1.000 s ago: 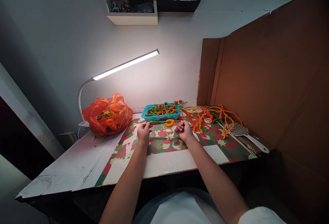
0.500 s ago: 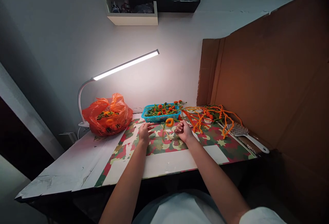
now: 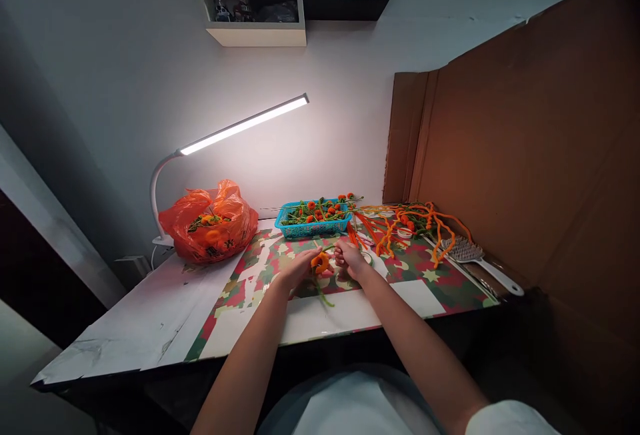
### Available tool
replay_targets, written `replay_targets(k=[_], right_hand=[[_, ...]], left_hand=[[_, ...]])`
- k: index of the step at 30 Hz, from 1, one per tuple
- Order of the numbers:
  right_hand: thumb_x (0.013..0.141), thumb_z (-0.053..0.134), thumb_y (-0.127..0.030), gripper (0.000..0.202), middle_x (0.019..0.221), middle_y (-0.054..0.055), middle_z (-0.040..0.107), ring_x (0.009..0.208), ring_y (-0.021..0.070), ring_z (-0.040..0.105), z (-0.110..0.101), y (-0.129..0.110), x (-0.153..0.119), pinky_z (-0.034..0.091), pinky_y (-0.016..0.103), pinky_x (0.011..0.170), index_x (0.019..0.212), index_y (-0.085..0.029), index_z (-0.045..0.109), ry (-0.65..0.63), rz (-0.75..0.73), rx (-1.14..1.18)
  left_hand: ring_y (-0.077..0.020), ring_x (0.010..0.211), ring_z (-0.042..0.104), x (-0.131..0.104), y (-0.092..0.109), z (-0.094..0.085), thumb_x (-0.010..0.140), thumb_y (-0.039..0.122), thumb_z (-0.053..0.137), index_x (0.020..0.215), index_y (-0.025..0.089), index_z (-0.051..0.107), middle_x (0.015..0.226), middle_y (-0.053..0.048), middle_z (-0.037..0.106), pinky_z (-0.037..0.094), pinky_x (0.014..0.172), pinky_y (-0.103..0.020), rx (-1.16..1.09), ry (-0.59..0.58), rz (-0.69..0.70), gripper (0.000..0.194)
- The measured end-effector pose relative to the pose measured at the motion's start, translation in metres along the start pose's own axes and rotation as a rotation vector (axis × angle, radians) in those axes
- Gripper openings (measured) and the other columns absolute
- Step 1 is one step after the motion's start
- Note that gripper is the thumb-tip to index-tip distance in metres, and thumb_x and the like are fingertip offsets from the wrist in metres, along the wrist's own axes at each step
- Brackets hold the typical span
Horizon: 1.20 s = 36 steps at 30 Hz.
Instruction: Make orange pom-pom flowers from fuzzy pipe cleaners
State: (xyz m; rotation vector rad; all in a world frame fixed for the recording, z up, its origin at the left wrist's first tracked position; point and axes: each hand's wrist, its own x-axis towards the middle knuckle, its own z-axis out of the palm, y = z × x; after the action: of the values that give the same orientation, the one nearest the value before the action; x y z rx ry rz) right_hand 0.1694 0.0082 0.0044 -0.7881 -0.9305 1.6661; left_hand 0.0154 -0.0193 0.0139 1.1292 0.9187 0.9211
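"How did the orange ring [image 3: 325, 263] look?"
"Bright, thick and rounded, with one green strand [image 3: 328, 248] at its top and a paler green tail [image 3: 324, 296] curving down below it."
"Where was it?"
"Between the hands, over the patterned cover [image 3: 453, 286], nearer than the blue basket [image 3: 314, 230]."
"And the hands?"
"The right hand [image 3: 351, 259] pinched the strand; the left hand [image 3: 299, 268] lay against the ring, but I couldn't tell whether it gripped."

I can't see where the right hand [image 3: 353, 262] grips the green stem [image 3: 328, 248]; its curled fingers cover it. How the left hand [image 3: 297, 268] meets the orange loop [image 3: 324, 262] is too small to tell. The black shelf [image 3: 345, 8] is cut off above.
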Motion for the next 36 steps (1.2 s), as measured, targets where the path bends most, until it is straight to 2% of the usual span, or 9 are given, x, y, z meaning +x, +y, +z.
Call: replay_targets(k=[4, 8, 14, 18, 30, 34, 36], right_hand=[[0.068, 0.060, -0.020, 0.029, 0.041, -0.008, 0.035, 0.036, 0.0029, 0.023, 0.004, 0.005, 0.001, 0.016, 0.016, 0.036, 0.052, -0.019, 0.035, -0.022, -0.032, -0.009], [0.067, 0.061, -0.019, 0.029, 0.041, -0.009, 0.037, 0.035, 0.0033, 0.026, 0.003, 0.002, 0.004, 0.023, 0.017, 0.036, 0.054, -0.020, 0.035, -0.005, 0.013, 0.130], [0.073, 0.052, -0.020, 0.032, 0.037, -0.010, 0.029, 0.033, 0.0042, 0.024, -0.003, -0.008, 0.007, 0.030, 0.018, 0.040, 0.054, -0.021, 0.027, -0.002, 0.060, 0.244], [0.076, 0.044, -0.017, 0.030, 0.036, -0.010, 0.026, 0.034, 0.0055, 0.022, -0.008, -0.016, 0.008, 0.030, 0.018, 0.040, 0.054, -0.021, 0.023, 0.047, 0.056, 0.380], [0.075, 0.050, -0.021, 0.035, 0.037, -0.010, 0.025, 0.035, 0.0063, 0.022, -0.016, -0.020, 0.013, 0.028, 0.020, 0.040, 0.056, -0.021, 0.021, 0.093, -0.048, 0.389], [0.076, 0.047, -0.018, 0.033, 0.039, -0.009, 0.027, 0.036, 0.0057, 0.024, -0.017, -0.021, 0.009, 0.030, 0.019, 0.043, 0.055, -0.020, 0.022, 0.094, -0.087, 0.434], [0.078, 0.047, -0.019, 0.034, 0.040, -0.009, 0.027, 0.037, 0.0057, 0.024, -0.017, -0.023, 0.007, 0.031, 0.020, 0.044, 0.055, -0.020, 0.022, 0.101, -0.112, 0.452]], left_hand=[[-0.0142, 0.054, 0.059, -0.002, 0.000, 0.004, 0.071, 0.052, 0.065, 0.080, 0.015, 0.065, 0.065, -0.006, 0.066, 0.041, 0.046, -0.022, 0.088, -0.040, 0.048, 0.038], [-0.0116, 0.046, 0.053, -0.003, 0.003, 0.009, 0.066, 0.060, 0.065, 0.072, 0.015, 0.064, 0.059, -0.005, 0.064, 0.035, 0.041, -0.021, 0.165, -0.080, 0.058, 0.045], [-0.0096, 0.043, 0.050, -0.001, 0.000, 0.008, 0.068, 0.063, 0.062, 0.071, 0.013, 0.063, 0.060, -0.006, 0.062, 0.040, 0.044, -0.023, 0.247, -0.191, 0.029, 0.050], [-0.0106, 0.042, 0.052, 0.001, -0.001, 0.004, 0.073, 0.062, 0.058, 0.078, 0.013, 0.064, 0.060, -0.005, 0.063, 0.037, 0.043, -0.022, 0.289, -0.248, 0.009, 0.050], [-0.0088, 0.037, 0.049, 0.002, -0.002, 0.006, 0.072, 0.062, 0.059, 0.080, 0.013, 0.066, 0.059, -0.005, 0.065, 0.033, 0.041, -0.022, 0.334, -0.215, -0.012, 0.050], [-0.0090, 0.042, 0.052, 0.003, -0.004, 0.002, 0.072, 0.059, 0.062, 0.095, 0.014, 0.067, 0.071, -0.007, 0.069, 0.035, 0.043, -0.021, 0.235, -0.155, -0.008, 0.050], [-0.0101, 0.049, 0.056, 0.002, -0.003, -0.001, 0.068, 0.054, 0.069, 0.095, 0.014, 0.067, 0.081, -0.011, 0.071, 0.038, 0.047, -0.021, 0.186, -0.106, -0.007, 0.047]])
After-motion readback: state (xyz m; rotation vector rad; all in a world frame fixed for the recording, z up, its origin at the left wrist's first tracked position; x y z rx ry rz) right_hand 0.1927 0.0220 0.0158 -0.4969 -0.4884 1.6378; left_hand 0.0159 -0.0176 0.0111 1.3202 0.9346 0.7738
